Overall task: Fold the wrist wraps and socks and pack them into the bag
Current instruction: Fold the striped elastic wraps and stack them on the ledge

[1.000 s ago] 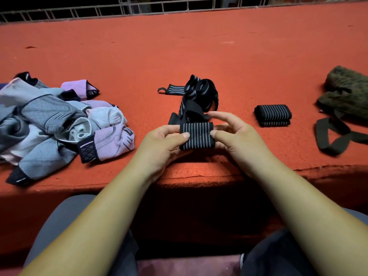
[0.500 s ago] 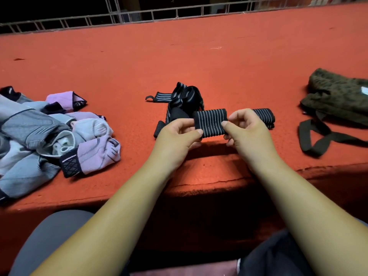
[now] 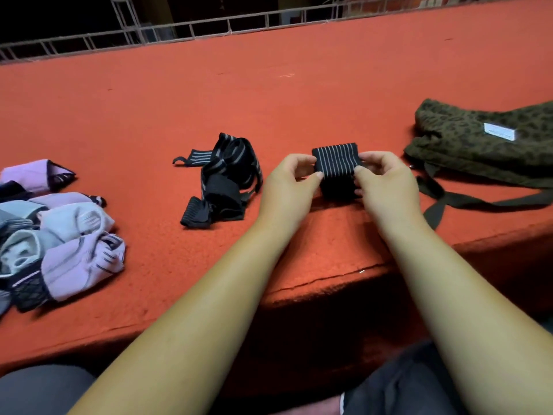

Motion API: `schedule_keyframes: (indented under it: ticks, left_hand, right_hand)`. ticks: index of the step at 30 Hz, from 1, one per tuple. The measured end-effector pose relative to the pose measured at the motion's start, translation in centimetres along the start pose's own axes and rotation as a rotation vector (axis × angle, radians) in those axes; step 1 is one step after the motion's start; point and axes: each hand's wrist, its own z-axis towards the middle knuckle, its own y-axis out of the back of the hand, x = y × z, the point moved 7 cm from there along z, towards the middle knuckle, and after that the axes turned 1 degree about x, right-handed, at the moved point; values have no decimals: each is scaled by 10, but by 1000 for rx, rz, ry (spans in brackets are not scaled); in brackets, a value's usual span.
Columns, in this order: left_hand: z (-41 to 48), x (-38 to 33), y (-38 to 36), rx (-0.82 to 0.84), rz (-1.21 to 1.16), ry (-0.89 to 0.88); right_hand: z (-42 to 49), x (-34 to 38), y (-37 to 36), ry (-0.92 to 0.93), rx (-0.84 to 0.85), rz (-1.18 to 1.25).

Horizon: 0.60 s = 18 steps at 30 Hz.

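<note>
The person sits at a red carpeted ledge [image 3: 269,94] with both forearms stretched out over it. Between the two hands is a folded wrist wrap [image 3: 335,158], black with thin pale stripes and rolled into a tight block. The left hand [image 3: 287,181] pinches its left end between curled fingers and thumb, and the right hand [image 3: 386,184] pinches the right end the same way. Directly beneath it a second dark bundle [image 3: 338,191] sits on the ledge, mostly in shadow, and I cannot tell whether the two touch. The held block is near the bag [image 3: 478,151], an olive cloth one with a spotted pattern and a white label [image 3: 499,131]. It lies flat at the right with its strap [image 3: 466,202] trailing toward the near edge. Left of the hands lies a loose tangle of unfolded wraps [image 3: 224,178], black and striped, one looped end pointing left. Farther left, well apart, is a heap of socks [image 3: 74,247] in lilac, grey and white. A metal railing [image 3: 179,29] runs along the far side of the ledge.
</note>
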Motion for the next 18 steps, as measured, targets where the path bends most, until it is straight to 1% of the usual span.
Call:
schedule_keyframes:
  ticks: [4, 10, 14, 18]
  left_hand:
    - [4, 5, -18, 34, 161, -74]
    - [-3, 17, -29, 83, 345, -75]
    - [-6, 17, -29, 114, 419, -87]
    - [-9, 10, -24, 120, 417, -82]
  right_hand:
    - [12, -10, 5, -13, -42, -105]
    - [18, -21, 1, -46, -35, -224]
    - [15, -20, 1, -47, -39, -227]
    - [11, -14, 7, -22, -79, -247]
